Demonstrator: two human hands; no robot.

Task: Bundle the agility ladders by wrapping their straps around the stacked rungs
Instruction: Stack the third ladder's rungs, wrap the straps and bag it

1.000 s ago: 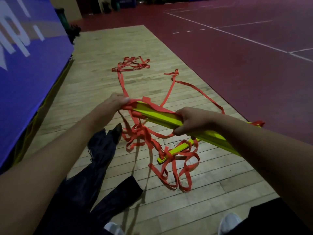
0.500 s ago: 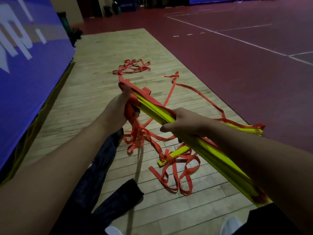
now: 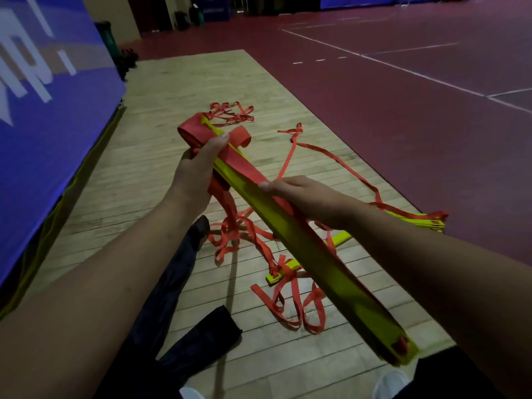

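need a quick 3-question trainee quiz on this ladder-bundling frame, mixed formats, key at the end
1. True or false: both the left hand and the right hand hold the stacked rungs in the air.
2. Which hand grips the end where the red strap is wrapped? A left, B right, C neither.
3. Fill in: the loose rung tangled in straps lies on the ____ floor.
Key: 1 true; 2 A; 3 wooden.
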